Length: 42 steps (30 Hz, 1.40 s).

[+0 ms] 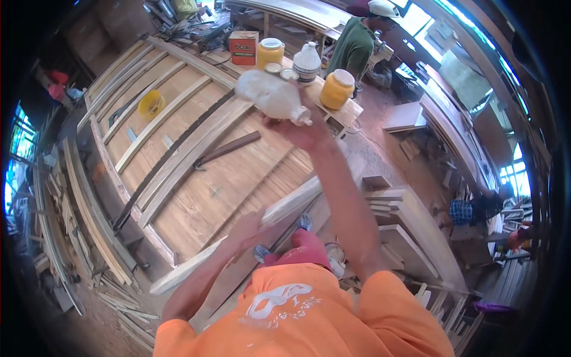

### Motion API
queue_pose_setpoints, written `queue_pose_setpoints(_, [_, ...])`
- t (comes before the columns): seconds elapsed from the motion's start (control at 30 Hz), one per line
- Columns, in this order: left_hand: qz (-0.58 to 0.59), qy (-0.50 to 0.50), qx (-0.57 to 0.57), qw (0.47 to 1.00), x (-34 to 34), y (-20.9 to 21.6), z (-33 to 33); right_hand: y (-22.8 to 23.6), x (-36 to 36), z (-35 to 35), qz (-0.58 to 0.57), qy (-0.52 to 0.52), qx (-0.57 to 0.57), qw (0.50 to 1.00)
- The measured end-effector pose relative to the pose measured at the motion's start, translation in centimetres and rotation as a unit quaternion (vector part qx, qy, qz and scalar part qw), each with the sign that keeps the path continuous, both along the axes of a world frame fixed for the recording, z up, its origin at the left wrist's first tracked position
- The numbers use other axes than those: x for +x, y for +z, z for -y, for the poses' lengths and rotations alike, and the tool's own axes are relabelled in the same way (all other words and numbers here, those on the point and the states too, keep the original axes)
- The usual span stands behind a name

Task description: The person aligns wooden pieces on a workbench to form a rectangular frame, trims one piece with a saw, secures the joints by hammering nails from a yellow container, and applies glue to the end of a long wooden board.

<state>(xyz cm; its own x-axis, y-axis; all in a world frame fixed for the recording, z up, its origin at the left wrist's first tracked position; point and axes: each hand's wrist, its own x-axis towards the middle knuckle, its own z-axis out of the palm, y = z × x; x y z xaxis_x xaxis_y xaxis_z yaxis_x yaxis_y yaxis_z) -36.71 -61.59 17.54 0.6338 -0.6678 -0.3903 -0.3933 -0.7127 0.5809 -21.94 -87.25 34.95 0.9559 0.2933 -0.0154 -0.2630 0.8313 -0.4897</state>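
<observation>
My right hand (297, 128) is raised over the far side of a framed plywood panel (238, 178), its fingers closed round a white plastic squeeze bottle (267, 94). The bottle is tipped on its side, nozzle toward the right. At the panel's near edge my left hand (247, 227) is closed on a long pale wooden strip (202, 262); its fingertips are blurred. Between my hands and the far battens, a claw hammer (229, 149) lies on the plywood. Long wooden battens (190, 152) cross the panel beyond it, with a dark narrow strip (172, 156) alongside.
A yellow bucket (151, 106) and a handsaw (123, 112) sit among the panel's far-left battens. Beyond stand a red tin (244, 49), yellow jars (337, 89) and a white jug (307, 64). A person in green (351, 49) works behind them. Stacked boards (416, 232) rise at my right.
</observation>
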Motion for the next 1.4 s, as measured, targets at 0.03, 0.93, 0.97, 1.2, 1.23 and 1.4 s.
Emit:
queue_pose_setpoints(0.03, [-0.018, 0.026, -0.093, 0.995, -0.6, 1.2, -0.9, 0.7, -1.3, 1.7, 0.008, -0.027, -0.004, 1.000])
queue_pose_setpoints(0.93, [-0.427, 0.088, -0.236, 0.869, -4.3, 6.4, -4.6, 8.7, -20.4, 13.8, 0.040, -0.511, -0.415, 0.751])
queue_pose_setpoints(0.97, [-0.431, 0.087, -0.228, 0.869, -4.5, 6.8, -4.5, 9.2, -21.0, 12.9, 0.063, -0.523, -0.445, 0.724])
queue_pose_setpoints(1.2, [-0.462, 0.065, -0.249, 0.848, -4.2, 9.1, -2.7, 12.2, -25.0, 11.2, 0.092, -0.531, -0.515, 0.667])
queue_pose_setpoints(1.23, [-0.476, 0.063, -0.241, 0.844, -3.9, 9.2, -2.5, 12.5, -25.2, 11.1, 0.080, -0.539, -0.520, 0.658])
queue_pose_setpoints(1.4, [-0.484, 0.029, -0.232, 0.843, -3.7, 9.5, -1.9, 13.3, -26.0, 10.2, 0.089, -0.599, -0.493, 0.625])
